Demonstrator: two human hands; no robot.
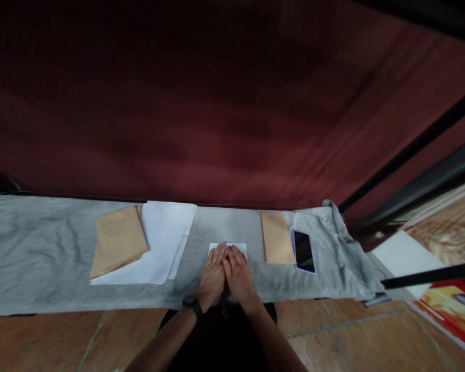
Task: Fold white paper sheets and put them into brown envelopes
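My left hand point(213, 274) and my right hand point(238, 272) lie side by side, fingers stretched out flat on a small piece of white paper point(238, 248). The two hands touch along their inner edges and cover most of the paper, so only its far edge and corners show. To the left, a stack of white sheets point(166, 227) rests on the grey cloth point(201, 232), partly under several brown envelopes point(120, 235). On the right is one more brown envelope point(277, 237), away from my right hand.
A phone point(304, 251) with a dark screen lies against the right envelope. Behind the cloth-covered surface rises a dark red wall point(232, 144). Black bars point(430, 276) and a red and yellow package point(453, 310) stand at the far right. Below is a tiled floor point(352, 336).
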